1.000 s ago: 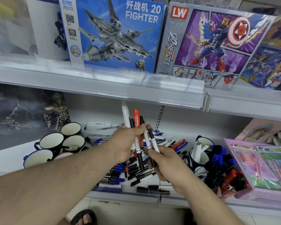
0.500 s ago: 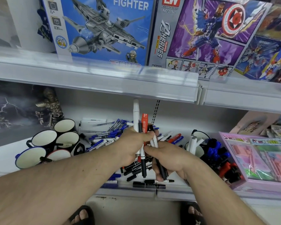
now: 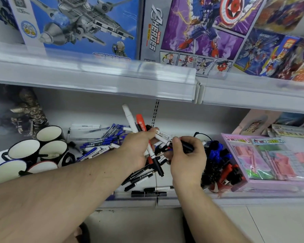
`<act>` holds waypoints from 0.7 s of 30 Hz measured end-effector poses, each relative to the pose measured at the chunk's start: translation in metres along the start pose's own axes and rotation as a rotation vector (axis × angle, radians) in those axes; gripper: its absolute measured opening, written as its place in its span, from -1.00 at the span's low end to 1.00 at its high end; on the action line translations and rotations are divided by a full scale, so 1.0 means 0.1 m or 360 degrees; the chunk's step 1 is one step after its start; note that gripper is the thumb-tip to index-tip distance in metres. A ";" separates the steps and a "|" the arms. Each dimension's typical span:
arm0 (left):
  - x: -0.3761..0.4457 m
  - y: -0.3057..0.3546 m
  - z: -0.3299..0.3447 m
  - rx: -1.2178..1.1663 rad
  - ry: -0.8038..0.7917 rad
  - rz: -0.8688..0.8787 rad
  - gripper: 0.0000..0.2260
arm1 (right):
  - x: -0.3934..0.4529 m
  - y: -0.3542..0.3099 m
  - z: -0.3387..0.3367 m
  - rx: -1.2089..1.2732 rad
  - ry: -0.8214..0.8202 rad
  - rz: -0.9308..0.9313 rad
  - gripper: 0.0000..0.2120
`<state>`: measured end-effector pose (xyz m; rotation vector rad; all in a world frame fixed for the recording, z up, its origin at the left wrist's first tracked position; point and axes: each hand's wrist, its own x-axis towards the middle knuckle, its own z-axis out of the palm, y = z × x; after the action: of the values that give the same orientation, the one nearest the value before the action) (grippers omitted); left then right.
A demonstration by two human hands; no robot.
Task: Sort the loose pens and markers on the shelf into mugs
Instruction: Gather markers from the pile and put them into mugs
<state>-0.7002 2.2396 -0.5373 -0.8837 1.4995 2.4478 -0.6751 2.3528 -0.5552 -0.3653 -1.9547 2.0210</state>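
White-lined enamel mugs [image 3: 24,151] cluster at the far left of the lower shelf [image 3: 147,200], their mouths up and nothing visible inside them. Just right of them lies a scatter of loose blue pens [image 3: 102,146], most lying flat and slanting toward the back wall. Further right, over the middle of the shelf, the left hand [image 3: 139,148] grips a bundle of markers [image 3: 142,130], fingers curled round them: a white marker and a red one stand nearly upright, tilted a little to the left, with their lower ends poking out below the fist. Across the top of that fist a single white-and-black marker [image 3: 162,136] lies almost level, its long axis running left to right; the left thumb pins its left end while the right hand [image 3: 188,160] pinches its right, dark end. Both hands therefore share this marker, and it sits between them, well apart from the mugs. Below the hands more black markers [image 3: 140,178] lie loose near the front lip. Right of the right hand sits a dark mug [image 3: 200,137] mostly hidden, then a heap of blue, black and red marker caps or pens [image 3: 219,155], and last a pink packaged toy set [image 3: 270,160]. Judging by this layout, the empty mugs lie leftward, so the left hand is nearer them for dropping the bundle in.
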 end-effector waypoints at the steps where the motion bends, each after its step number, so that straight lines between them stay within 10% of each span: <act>1: 0.02 -0.04 0.00 0.0073 -0.0016 0.0012 -0.95 | 0.08 -0.04 -0.05 -0.0060 -0.0006 0.0020 -0.90; 12: 0.05 -0.29 0.10 0.0880 -0.0328 0.0106 -0.88 | 1.21 0.19 -1.21 -0.1871 -0.0338 -0.0280 -0.80; 21: 0.04 -0.35 0.06 0.0896 -0.0372 0.0082 -0.87 | 1.46 0.89 -1.23 -0.2306 -0.0667 -0.0157 -0.69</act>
<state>-0.6917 2.2614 -0.5644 -0.4360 1.9731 1.8972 -0.7658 2.5203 -0.6443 -0.0935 -3.2708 0.2702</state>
